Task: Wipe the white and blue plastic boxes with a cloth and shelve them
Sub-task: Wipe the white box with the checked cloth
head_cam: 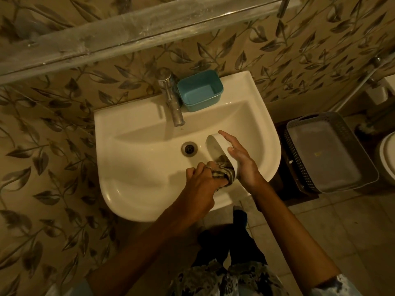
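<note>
Nearest, at centre frame, the left hand grips the cloth, pushing it into the white box, which is tipped on edge over the sink for access. The right hand braces it, fingers straight. Farther up, the blue box waits beside the tap.

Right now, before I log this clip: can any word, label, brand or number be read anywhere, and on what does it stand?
No text can be read in this frame.
Tiny mark near the spout end of the tap: too small to read.
Yellowish speck inside the grey basket: too blurred to tell whether it is text.
White box, blue box, cloth: no lettering shows.
</note>
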The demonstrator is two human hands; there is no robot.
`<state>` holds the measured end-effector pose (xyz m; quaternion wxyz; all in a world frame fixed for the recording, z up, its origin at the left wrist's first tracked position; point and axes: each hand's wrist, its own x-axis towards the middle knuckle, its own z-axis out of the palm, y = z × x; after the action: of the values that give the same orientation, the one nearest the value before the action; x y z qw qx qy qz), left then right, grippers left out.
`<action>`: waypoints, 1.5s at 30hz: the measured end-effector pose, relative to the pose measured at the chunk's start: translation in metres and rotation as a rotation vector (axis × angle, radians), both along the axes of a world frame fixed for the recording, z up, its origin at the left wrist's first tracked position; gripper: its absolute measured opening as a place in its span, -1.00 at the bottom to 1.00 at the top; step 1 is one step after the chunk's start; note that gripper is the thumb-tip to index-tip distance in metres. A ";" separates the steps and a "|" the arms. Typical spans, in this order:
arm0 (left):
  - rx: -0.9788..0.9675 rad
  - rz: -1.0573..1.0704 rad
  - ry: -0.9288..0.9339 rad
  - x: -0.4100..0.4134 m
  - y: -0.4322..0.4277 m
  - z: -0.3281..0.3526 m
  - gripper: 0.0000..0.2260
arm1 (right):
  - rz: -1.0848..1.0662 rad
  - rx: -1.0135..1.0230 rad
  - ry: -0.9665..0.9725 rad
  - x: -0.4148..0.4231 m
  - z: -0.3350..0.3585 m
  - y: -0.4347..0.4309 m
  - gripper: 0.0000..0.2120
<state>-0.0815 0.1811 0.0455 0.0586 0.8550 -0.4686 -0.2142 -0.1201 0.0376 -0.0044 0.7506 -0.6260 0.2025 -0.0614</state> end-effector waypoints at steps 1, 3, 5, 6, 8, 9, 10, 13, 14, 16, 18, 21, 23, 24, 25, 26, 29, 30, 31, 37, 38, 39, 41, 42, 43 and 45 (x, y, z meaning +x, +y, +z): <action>-0.017 -0.043 -0.047 0.002 0.002 -0.002 -0.46 | -0.004 0.005 0.006 0.000 -0.001 0.001 -0.47; -0.036 -0.102 -0.153 0.008 0.003 -0.005 -0.46 | -0.011 0.043 0.015 0.000 -0.001 0.002 -0.49; -0.039 -0.114 -0.218 0.012 0.005 -0.008 -0.47 | -0.027 0.075 0.024 0.002 0.001 0.003 -0.52; -0.044 -0.127 -0.245 0.014 0.006 -0.009 -0.48 | -0.033 0.088 0.028 0.003 0.004 0.003 -0.53; -0.054 -0.155 -0.297 0.018 0.006 -0.008 -0.52 | -0.038 0.123 0.030 0.004 0.007 0.004 -0.54; -0.049 -0.166 -0.322 0.020 0.006 -0.009 -0.54 | -0.037 0.130 0.032 0.003 0.008 0.004 -0.53; -0.030 -0.168 -0.350 0.023 0.005 -0.009 -0.55 | -0.035 0.125 0.035 0.002 0.008 0.005 -0.52; 0.013 -0.111 -0.397 0.038 0.000 -0.008 -0.58 | -0.034 0.107 0.035 -0.003 0.005 0.008 -0.47; 0.013 -0.095 -0.408 0.044 -0.002 -0.008 -0.58 | -0.031 0.110 0.033 -0.003 0.005 0.009 -0.47; 0.021 -0.078 -0.428 0.048 -0.003 -0.009 -0.59 | -0.030 0.114 0.027 -0.003 0.005 0.009 -0.47; 0.000 -0.030 -0.432 0.043 -0.007 -0.010 -0.61 | -0.037 0.120 0.028 0.000 0.006 0.006 -0.49; -0.003 0.130 -0.275 0.025 -0.013 -0.010 -0.52 | -0.050 0.119 0.026 0.004 0.006 0.003 -0.47; 0.018 0.217 -0.155 0.014 -0.017 -0.008 -0.51 | -0.060 0.113 0.032 0.006 0.006 0.003 -0.47; 0.024 0.238 -0.121 0.008 -0.019 -0.006 -0.51 | -0.069 0.122 0.029 0.007 0.005 0.003 -0.48; 0.026 0.244 -0.090 0.002 -0.020 -0.004 -0.50 | -0.080 0.133 0.025 0.008 0.005 0.002 -0.49; 0.029 0.235 -0.053 -0.004 -0.021 -0.004 -0.49 | -0.091 0.141 0.023 0.008 0.004 0.001 -0.50; 0.018 0.251 0.105 -0.012 -0.021 -0.002 -0.54 | -0.097 0.147 0.015 0.008 0.006 0.000 -0.50; -0.024 0.272 0.205 -0.009 -0.020 0.001 -0.60 | -0.094 0.150 0.011 0.008 0.007 -0.001 -0.50; -0.097 0.302 0.368 -0.003 -0.018 0.003 -0.66 | -0.101 0.157 0.008 0.007 0.007 -0.002 -0.51; -0.371 0.789 1.028 0.035 -0.005 0.014 -0.65 | -0.224 0.622 -0.092 -0.001 -0.003 -0.010 -0.32; -0.439 0.871 1.055 0.038 -0.003 0.015 -0.63 | -0.224 0.720 -0.139 -0.004 -0.004 -0.011 -0.25; -0.499 0.934 1.070 0.041 -0.001 0.017 -0.61 | -0.219 0.808 -0.187 -0.006 -0.005 -0.012 -0.20; -0.565 0.983 1.046 0.047 0.007 0.019 -0.61 | -0.211 0.930 -0.254 -0.008 -0.006 -0.013 -0.22; -0.568 0.976 1.010 0.049 0.011 0.021 -0.61 | -0.220 0.964 -0.270 -0.007 -0.007 -0.013 -0.25; -0.555 0.968 0.959 0.049 0.014 0.021 -0.62 | -0.235 0.986 -0.288 -0.007 -0.007 -0.012 -0.29; -0.488 0.927 0.832 0.044 0.015 0.021 -0.63 | -0.278 1.021 -0.332 -0.003 -0.006 -0.009 -0.26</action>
<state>-0.0376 0.1958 0.0664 0.5121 0.7764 -0.0263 -0.3665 -0.1233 0.0287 -0.0100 0.9653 -0.1320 0.1663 -0.1519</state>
